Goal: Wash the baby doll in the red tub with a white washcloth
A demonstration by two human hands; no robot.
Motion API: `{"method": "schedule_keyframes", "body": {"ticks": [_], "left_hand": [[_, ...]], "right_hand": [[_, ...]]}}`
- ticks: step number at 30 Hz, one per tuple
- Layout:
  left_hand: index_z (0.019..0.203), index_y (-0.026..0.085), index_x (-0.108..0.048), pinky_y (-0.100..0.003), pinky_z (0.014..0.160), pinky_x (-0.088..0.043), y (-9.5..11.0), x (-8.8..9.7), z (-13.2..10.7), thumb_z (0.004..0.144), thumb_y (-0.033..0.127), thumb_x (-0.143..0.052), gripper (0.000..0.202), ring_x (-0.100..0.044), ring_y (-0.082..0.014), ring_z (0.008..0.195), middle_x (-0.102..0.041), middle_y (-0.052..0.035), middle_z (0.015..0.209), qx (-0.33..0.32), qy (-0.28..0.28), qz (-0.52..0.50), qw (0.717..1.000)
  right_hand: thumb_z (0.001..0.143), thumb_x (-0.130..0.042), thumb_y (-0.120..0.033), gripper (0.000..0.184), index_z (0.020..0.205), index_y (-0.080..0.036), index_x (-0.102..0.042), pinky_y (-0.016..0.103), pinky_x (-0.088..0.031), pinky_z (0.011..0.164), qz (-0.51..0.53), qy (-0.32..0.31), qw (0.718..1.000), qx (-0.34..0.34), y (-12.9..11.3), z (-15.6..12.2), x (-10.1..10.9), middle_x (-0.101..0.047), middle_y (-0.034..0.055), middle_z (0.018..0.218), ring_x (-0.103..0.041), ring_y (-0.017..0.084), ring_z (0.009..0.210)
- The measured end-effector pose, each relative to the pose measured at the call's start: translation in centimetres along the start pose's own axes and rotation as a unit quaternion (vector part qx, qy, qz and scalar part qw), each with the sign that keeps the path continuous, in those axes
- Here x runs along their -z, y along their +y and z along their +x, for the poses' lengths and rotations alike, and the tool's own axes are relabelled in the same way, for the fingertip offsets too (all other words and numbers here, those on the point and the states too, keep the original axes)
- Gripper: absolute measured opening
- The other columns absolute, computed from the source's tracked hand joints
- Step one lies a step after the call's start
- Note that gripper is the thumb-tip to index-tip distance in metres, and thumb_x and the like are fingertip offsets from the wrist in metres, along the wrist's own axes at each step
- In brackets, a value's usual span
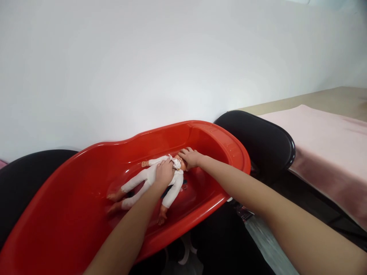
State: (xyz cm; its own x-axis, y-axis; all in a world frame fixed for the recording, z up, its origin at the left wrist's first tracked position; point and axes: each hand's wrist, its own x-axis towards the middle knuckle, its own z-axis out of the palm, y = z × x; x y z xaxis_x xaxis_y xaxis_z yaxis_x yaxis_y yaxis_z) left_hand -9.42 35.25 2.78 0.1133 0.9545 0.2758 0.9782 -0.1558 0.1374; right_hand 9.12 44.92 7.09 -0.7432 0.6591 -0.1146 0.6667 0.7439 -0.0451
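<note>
A baby doll (148, 175) in white clothes lies on its back in a red baby bathtub (65, 198), its feet toward the left and its head to the right. My left hand (165, 172) rests on the doll's chest, fingers bent against the cloth just below the collar. Around the top of the doll's head curls my right hand (190, 157), covering most of it. One doll arm stretches toward the far wall of the tub, and the other hangs toward the near side.
Black chairs stand at both ends of the tub, one chair (255, 137) at the right and another chair (25, 179) at the left. Farther right is a table with a pink cloth (323, 133). A white wall (143, 68) rises behind the tub.
</note>
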Motion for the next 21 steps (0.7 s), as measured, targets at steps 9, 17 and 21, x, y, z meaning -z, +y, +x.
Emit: {"method": "schedule_keyframes", "body": {"ticks": [9, 17, 21], "left_hand": [[0.155, 0.014, -0.035, -0.048, 0.120, -0.030, -0.2, -1.8, -0.7, 0.099, 0.037, -0.044, 0.061, -0.030, -0.0310, 0.151, -0.036, -0.0146, 0.163, -0.010, 0.005, 0.022, 1.000], [0.158, 0.024, -0.034, -0.052, 0.125, -0.023, -1.2, -1.6, -0.6, 0.093, 0.014, -0.037, 0.066, -0.026, -0.0225, 0.155, -0.037, -0.0044, 0.164, -0.018, -0.056, 0.042, 0.997], [0.153, 0.021, -0.044, -0.048, 0.124, -0.023, -2.3, -0.5, -0.5, 0.092, 0.011, -0.038, 0.062, -0.033, -0.0231, 0.151, -0.044, -0.0081, 0.160, -0.017, -0.076, 0.023, 0.997]], "right_hand": [[0.060, -0.078, -0.049, 0.102, 0.151, -0.030, -0.036, 0.062, -0.046, 0.100, 0.018, 0.007, 1.000, 0.005, 0.4, 0.0, -0.2, -0.040, 0.0134, 0.152, -0.036, 0.044, 0.134], [0.059, -0.079, -0.048, 0.102, 0.150, -0.030, -0.038, 0.061, -0.045, 0.102, 0.039, -0.009, 0.999, -0.017, 0.1, 0.0, -0.1, -0.039, 0.0148, 0.150, -0.033, 0.044, 0.137], [0.059, -0.077, -0.049, 0.098, 0.147, -0.030, -0.041, 0.057, -0.049, 0.097, 0.035, -0.016, 0.999, -0.028, 0.1, 0.3, 0.0, -0.041, 0.0144, 0.150, -0.038, 0.043, 0.134]]}}
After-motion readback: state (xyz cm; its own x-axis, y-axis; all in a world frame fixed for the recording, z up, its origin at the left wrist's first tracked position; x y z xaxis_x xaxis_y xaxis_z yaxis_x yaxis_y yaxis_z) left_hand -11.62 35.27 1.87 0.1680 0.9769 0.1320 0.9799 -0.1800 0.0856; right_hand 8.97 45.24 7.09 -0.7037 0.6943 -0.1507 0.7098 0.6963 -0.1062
